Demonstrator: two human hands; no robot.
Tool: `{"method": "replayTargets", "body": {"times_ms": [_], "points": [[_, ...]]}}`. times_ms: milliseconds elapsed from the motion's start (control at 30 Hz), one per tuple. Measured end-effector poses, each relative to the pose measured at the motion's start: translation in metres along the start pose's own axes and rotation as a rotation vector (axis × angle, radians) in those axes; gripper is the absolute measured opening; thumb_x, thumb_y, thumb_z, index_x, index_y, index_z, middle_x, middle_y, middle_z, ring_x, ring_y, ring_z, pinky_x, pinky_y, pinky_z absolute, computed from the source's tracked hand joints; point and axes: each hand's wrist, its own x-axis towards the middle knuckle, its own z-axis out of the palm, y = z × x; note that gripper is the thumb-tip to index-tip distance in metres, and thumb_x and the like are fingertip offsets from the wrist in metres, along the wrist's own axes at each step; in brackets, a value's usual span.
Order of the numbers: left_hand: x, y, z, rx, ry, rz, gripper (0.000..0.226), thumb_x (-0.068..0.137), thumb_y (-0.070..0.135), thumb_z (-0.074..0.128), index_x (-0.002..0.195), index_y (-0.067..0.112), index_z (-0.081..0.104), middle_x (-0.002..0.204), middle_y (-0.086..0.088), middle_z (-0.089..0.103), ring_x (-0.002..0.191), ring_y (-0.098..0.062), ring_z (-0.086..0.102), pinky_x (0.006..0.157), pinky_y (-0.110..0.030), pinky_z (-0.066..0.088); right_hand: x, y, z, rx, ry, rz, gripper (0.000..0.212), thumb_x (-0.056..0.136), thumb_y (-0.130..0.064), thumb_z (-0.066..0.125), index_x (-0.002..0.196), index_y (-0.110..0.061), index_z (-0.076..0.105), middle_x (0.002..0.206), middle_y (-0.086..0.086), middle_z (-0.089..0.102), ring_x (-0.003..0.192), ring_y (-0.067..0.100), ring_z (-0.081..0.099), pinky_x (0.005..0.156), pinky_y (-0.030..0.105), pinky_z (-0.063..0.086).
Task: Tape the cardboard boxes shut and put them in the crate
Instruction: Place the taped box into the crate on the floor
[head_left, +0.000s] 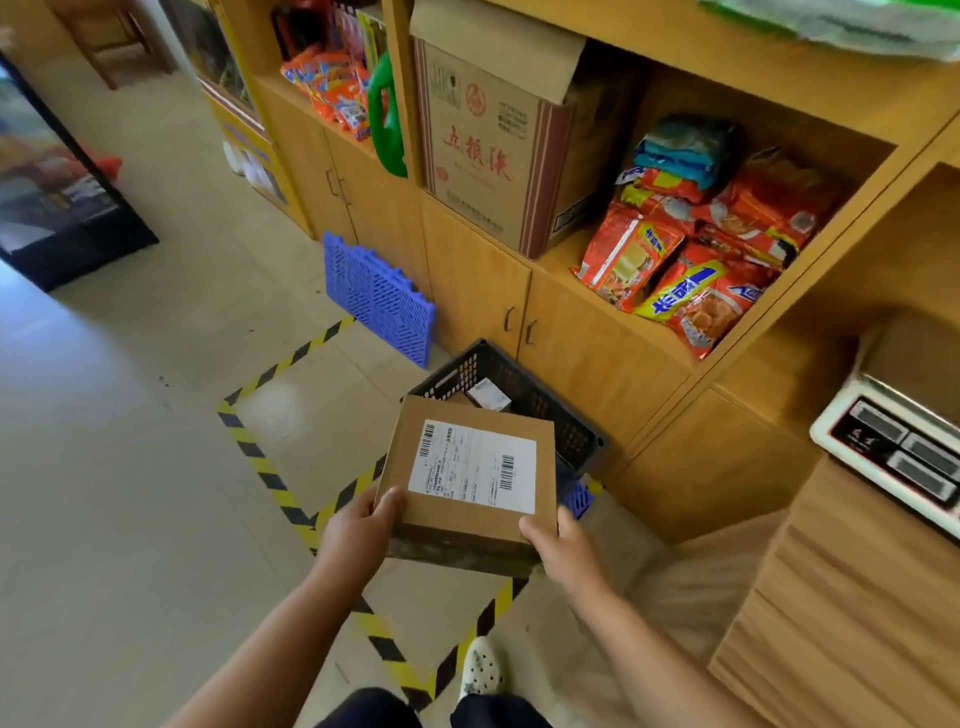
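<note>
Head view, nearest first: a white perforated shoe (482, 670) stands on the tiled floor inside a square of yellow-and-black striped floor tape (260, 462). Beyond it, the left hand (358, 530) and the right hand (563, 551) hold a flat brown cardboard box (467, 415) with a white shipping label on top. Each hand's fingers pinch a near corner, thumb on the lid, the other fingers hidden underneath. The box is in the air over the near rim of a black plastic lattice crate (530, 387), which sits on the floor against a wooden cabinet (478, 275) and holds a small pale box (487, 395). A blue plastic grid panel (376, 296) leans on the cabinet farther left. Orange snack packets (701, 260) and a large printed carton (483, 150) fill the shelf above.
</note>
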Motion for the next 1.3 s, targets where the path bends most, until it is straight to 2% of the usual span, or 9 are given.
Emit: {"method": "replayTargets", "body": {"times_ms": [200,367,500,633,800,867,1033,1167,1300], "points": [[0.07,0.037,0.013,0.126,-0.073,0.009,0.038,0.098,0.044,0.042,0.123,0.021,0.058,0.088,0.004,0.059,0.082,-0.014,0.056,0.069,-0.03,0.045,0.05,-0.018,-0.004,0.018,0.102,0.064,0.006,0.091,-0.029,0.058,0.096,-0.028,0.055,0.099,-0.011,0.063,0.093,0.004,0.058,0.079,0.026,0.05],[0.139,0.069,0.015,0.15,-0.196,0.015,0.045,0.097,0.044,0.043,0.134,0.019,0.05,0.103,-0.001,0.056,0.097,-0.019,0.052,0.084,-0.032,0.041,0.094,-0.045,0.006,0.071,0.203,0.123,0.015,0.093,-0.028,0.056,0.107,-0.028,0.053,0.102,-0.01,0.061,0.092,0.004,0.056,0.07,0.022,0.044],[0.207,0.096,0.007,0.208,-0.308,0.064,0.041,0.097,0.043,0.044,0.128,0.018,0.053,0.103,-0.001,0.057,0.098,-0.022,0.053,0.087,-0.034,0.042,0.135,-0.074,0.03,0.131,0.318,0.185,0.019,0.092,-0.027,0.057,0.11,-0.024,0.055,0.106,-0.005,0.063,0.093,0.007,0.058,0.075,0.024,0.049],[0.267,0.123,-0.007,0.285,-0.405,0.118,0.034,0.097,0.039,0.045,0.12,0.018,0.059,0.093,0.001,0.062,0.085,-0.02,0.056,0.076,-0.032,0.043,0.171,-0.101,0.059,0.199,0.406,0.286,0.023,0.089,-0.028,0.059,0.11,-0.02,0.057,0.106,-0.002,0.065,0.096,0.014,0.06,0.088,0.035,0.051],[0.334,0.14,-0.017,0.404,-0.499,0.125,0.034,0.095,0.042,0.045,0.115,0.019,0.061,0.107,-0.003,0.06,0.096,-0.022,0.057,0.094,-0.04,0.046,0.215,-0.118,0.092,0.292,0.45,0.374,0.025,0.089,-0.027,0.06,0.113,-0.021,0.056,0.104,-0.006,0.063,0.094,0.01,0.059,0.08,0.028,0.049],[0.353,0.143,-0.016,0.433,-0.513,0.129,0.033,0.097,0.041,0.043,0.118,0.019,0.058,0.112,-0.002,0.049,0.096,-0.02,0.05,0.094,-0.033,0.041,0.232,-0.118,0.103,0.312,0.451,0.421,0.033,0.087,-0.031,0.061,0.118,-0.021,0.055,0.111,-0.005,0.063,0.099,0.012,0.058,0.089,0.032,0.047],[0.404,0.132,0.009,0.491,-0.543,0.092,0.038,0.098,0.039,0.041,0.126,0.016,0.055,0.111,-0.002,0.041,0.096,-0.019,0.043,0.086,-0.03,0.033,0.283,-0.088,0.121,0.318,0.46,0.513,0.089,0.06,-0.065,0.059,0.138,-0.025,0.044,0.137,-0.005,0.051,0.124,0.019,0.049,0.107,0.044,0.038],[0.449,0.113,0.041,0.485,-0.576,0.086,0.016,0.099,0.027,0.045,0.106,0.018,0.055,0.107,-0.005,0.052,0.092,-0.019,0.046,0.08,-0.028,0.034,0.324,-0.068,0.124,0.355,0.47,0.535,0.057,0.085,-0.037,0.063,0.135,-0.017,0.046,0.135,0.0,0.052,0.119,0.02,0.05,0.104,0.037,0.039],[0.501,0.078,0.078,0.52,-0.556,0.079,0.013,0.097,0.02,0.049,0.095,0.011,0.057,0.095,-0.009,0.057,0.093,-0.028,0.053,0.081,-0.036,0.042,0.375,-0.026,0.128,0.363,0.479,0.516,0.017,0.088,-0.012,0.06,0.104,-0.014,0.055,0.109,0.004,0.065,0.091,0.017,0.058,0.077,0.027,0.044]]}}
